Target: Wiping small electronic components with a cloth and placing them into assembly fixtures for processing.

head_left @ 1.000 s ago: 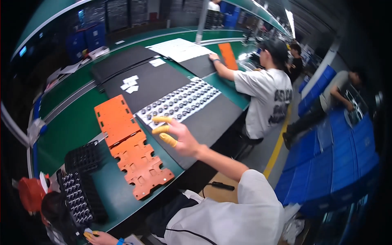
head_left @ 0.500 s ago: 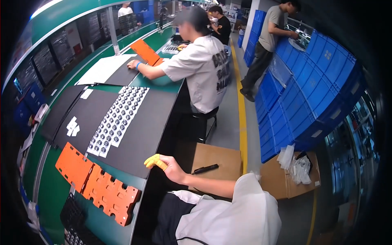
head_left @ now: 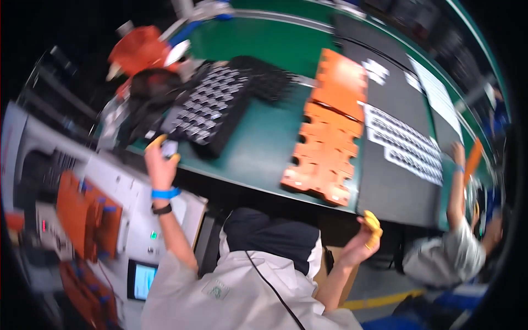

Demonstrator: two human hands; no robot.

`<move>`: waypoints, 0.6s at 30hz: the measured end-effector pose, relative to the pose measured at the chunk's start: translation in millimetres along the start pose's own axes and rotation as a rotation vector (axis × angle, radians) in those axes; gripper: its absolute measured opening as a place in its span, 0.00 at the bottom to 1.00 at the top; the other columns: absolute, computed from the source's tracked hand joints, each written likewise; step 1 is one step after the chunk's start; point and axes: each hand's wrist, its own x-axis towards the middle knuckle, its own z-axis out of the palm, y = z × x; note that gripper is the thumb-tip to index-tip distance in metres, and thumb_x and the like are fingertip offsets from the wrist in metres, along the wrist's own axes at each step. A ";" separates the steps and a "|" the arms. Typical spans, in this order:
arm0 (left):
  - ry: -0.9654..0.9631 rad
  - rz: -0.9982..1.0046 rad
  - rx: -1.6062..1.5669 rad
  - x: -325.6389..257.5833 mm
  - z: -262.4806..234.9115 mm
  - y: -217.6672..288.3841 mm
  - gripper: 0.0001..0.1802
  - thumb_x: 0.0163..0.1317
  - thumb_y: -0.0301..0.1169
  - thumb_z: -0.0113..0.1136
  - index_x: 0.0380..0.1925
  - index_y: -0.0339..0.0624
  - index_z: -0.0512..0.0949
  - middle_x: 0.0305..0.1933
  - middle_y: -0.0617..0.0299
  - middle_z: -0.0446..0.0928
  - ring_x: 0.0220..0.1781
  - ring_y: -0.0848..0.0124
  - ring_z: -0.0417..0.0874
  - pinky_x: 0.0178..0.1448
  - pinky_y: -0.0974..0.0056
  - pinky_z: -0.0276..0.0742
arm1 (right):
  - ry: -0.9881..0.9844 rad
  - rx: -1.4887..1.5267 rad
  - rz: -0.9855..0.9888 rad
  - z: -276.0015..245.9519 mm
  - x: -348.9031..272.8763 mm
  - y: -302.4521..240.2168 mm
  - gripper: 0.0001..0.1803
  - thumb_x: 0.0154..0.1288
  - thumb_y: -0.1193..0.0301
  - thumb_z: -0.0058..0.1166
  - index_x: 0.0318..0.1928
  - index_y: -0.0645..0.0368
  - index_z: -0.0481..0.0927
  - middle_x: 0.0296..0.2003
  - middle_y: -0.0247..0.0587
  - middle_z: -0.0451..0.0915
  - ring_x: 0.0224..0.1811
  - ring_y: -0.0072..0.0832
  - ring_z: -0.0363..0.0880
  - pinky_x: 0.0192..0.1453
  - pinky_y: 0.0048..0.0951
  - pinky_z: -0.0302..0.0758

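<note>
My left hand, with yellow finger cots, is at the table's front left edge. Its finger and thumb close around a small pale piece, too blurred to name. Beside it lies a black tray filled with rows of small dark and silvery parts. My right hand, also in yellow finger cots, hovers off the table's front edge with its fingers curled; I see nothing in it. Between the hands sits an orange fixture of two joined plates, the near one notched along its sides.
To the right, a dark mat carries white strips of round black parts and some white slips. A co-worker reaches over the table's far right. At lower left are a white machine panel and orange fixtures.
My view has swung left, bringing my left hand and the black tray into sight. My right hand stays near the table's front edge, fingers still curled. The orange fixture has not visibly changed.
</note>
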 end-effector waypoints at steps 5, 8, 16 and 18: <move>0.053 -0.226 -0.044 -17.4 -9.5 11.2 0.25 0.52 0.24 0.71 0.52 0.39 0.79 0.49 0.53 0.79 0.49 0.58 0.79 0.56 0.57 0.76 | 0.021 0.067 0.124 9.2 1.9 6.8 0.25 0.81 0.58 0.37 0.43 0.68 0.81 0.46 0.48 0.82 0.46 0.33 0.77 0.54 0.35 0.73; 0.101 -0.181 -0.016 -17.4 -3.5 26.0 0.20 0.53 0.24 0.70 0.48 0.38 0.82 0.47 0.55 0.80 0.48 0.58 0.78 0.56 0.57 0.75 | 0.015 0.044 0.118 5.9 4.6 15.7 0.26 0.81 0.57 0.36 0.47 0.68 0.81 0.45 0.47 0.82 0.45 0.33 0.77 0.55 0.34 0.73; 0.103 -0.249 0.059 -19.9 -15.3 18.9 0.23 0.53 0.25 0.72 0.52 0.38 0.82 0.54 0.56 0.77 0.56 0.58 0.74 0.63 0.58 0.72 | -0.101 0.064 0.091 44.6 21.9 16.3 0.26 0.81 0.57 0.35 0.49 0.66 0.80 0.45 0.45 0.80 0.45 0.34 0.77 0.53 0.35 0.71; 0.054 -0.278 0.054 -18.8 -14.0 14.1 0.26 0.53 0.26 0.73 0.54 0.38 0.81 0.58 0.57 0.75 0.60 0.57 0.71 0.66 0.58 0.70 | -0.093 0.070 0.097 52.5 19.2 15.7 0.25 0.81 0.57 0.35 0.48 0.65 0.80 0.44 0.45 0.80 0.45 0.34 0.76 0.52 0.34 0.71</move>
